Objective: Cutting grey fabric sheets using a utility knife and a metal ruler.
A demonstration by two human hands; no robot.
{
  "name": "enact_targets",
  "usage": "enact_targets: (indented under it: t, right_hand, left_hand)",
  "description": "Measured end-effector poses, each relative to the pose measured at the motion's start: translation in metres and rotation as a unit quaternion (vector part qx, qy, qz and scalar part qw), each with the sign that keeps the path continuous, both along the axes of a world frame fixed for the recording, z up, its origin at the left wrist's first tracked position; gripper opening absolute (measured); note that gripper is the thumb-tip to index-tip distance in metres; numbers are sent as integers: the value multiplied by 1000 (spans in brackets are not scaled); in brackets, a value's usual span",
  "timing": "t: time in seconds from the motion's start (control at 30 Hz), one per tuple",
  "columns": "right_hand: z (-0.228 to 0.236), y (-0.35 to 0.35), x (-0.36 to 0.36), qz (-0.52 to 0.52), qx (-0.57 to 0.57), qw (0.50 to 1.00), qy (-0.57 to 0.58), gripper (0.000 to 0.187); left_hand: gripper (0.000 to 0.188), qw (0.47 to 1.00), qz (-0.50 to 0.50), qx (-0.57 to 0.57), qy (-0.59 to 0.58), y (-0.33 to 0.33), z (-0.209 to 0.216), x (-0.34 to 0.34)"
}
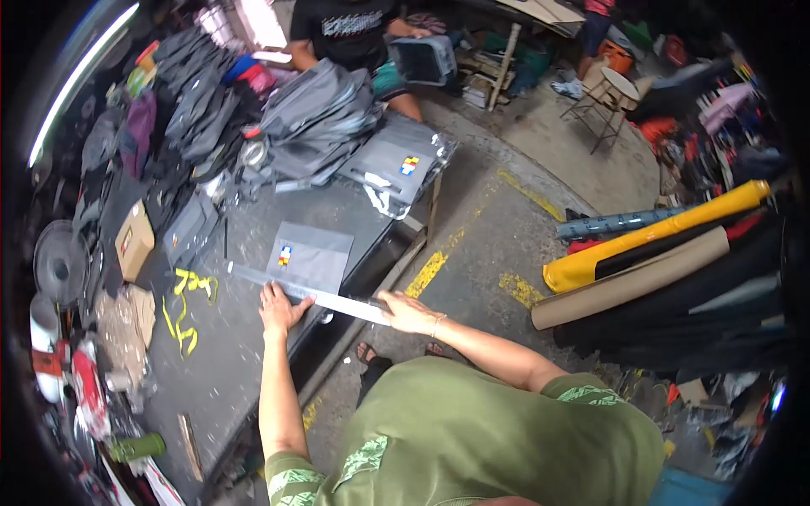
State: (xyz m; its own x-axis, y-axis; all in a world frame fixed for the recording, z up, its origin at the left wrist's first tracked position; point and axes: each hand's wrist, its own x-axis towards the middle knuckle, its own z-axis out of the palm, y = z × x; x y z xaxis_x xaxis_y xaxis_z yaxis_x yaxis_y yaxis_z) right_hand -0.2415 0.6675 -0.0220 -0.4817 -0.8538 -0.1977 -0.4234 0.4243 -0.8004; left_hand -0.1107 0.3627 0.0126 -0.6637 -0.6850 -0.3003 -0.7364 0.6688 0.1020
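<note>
A long metal ruler (342, 305) lies across the near edge of a grey fabric panel (314, 253) with a small multicoloured patch. Its right end sticks out past the table edge. My left hand (283, 310) presses down on the ruler, thumb and fingers spread. Close to the ruler's right end, my right hand (411, 314) is closed. A slim dark thing shows by its fingertips along the ruler's upper edge; its kind is too small to tell.
The dark work table (228, 337) bears yellow strips (187, 308), a cardboard box (135, 240) and heaped grey fabric (316, 122). Another person (346, 34) sits beyond the table, one hand on a grey case (423, 61). Fabric rolls (650, 240) and a stool (612, 93) stand at right.
</note>
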Motion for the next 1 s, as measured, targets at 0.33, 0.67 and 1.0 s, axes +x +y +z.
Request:
enact_targets:
  t: [0.33, 0.67, 1.0]
  right_hand:
    - [-27, 30, -23, -157, -52, 982, 86, 49]
    - [28, 72, -8, -287, 4, 954, 88, 47]
    - [14, 43, 74, -394, -37, 917, -54, 43]
  left_hand:
    - [64, 927, 29, -3, 373, -9, -4, 35]
    - [59, 930, -268, 23, 249, -49, -7, 35]
    - [62, 955, -110, -77, 265, -4, -30, -3]
